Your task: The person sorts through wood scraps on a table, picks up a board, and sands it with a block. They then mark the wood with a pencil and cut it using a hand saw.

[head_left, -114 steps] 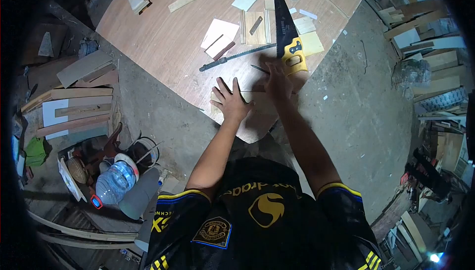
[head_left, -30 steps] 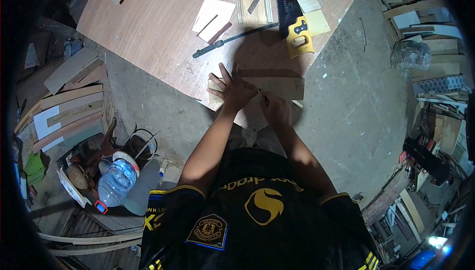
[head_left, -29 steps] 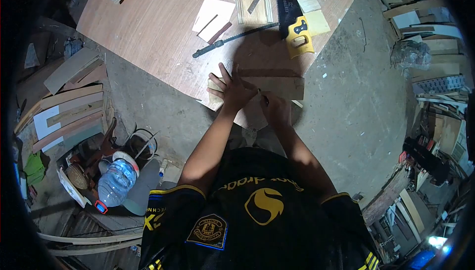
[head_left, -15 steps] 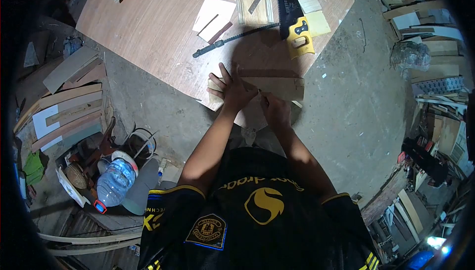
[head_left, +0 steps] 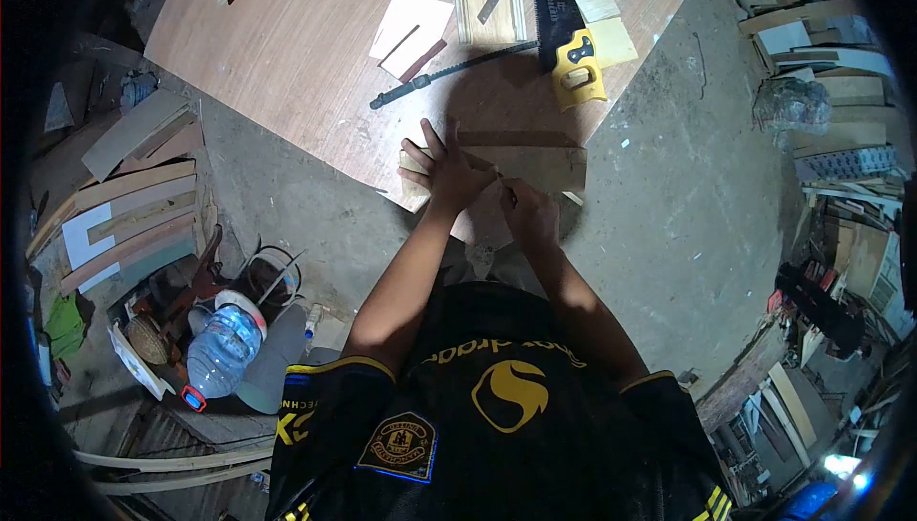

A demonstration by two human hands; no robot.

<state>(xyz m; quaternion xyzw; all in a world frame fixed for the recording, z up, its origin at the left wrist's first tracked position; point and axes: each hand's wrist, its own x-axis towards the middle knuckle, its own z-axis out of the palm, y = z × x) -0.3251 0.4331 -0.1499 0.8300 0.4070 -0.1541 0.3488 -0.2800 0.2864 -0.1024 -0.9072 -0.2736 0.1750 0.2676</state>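
Note:
A wooden board (head_left: pixel 549 168) lies across the near corner of the table, in shadow. My left hand (head_left: pixel 449 170) rests over its left part with the fingers spread, the thumb reaching toward my other hand. My right hand (head_left: pixel 527 211) is closed at the board's near edge, its fingertips close to the left thumb. Whatever it pinches is too small and dark to make out. Beyond the board, a saw with a yellow handle (head_left: pixel 579 72) and a thin dark strip-like tool (head_left: pixel 420 85) lie on the table.
The brown table (head_left: pixel 287 63) also bears a white sheet (head_left: pixel 411 29), a grooved wooden piece (head_left: pixel 485 15) and small offcuts. A large water bottle (head_left: pixel 224 349) stands at the lower left. Wood scraps (head_left: pixel 134 220) are stacked at the left and along the right side.
Both hands keep nearly the same place on the board. The view has shifted very slightly.

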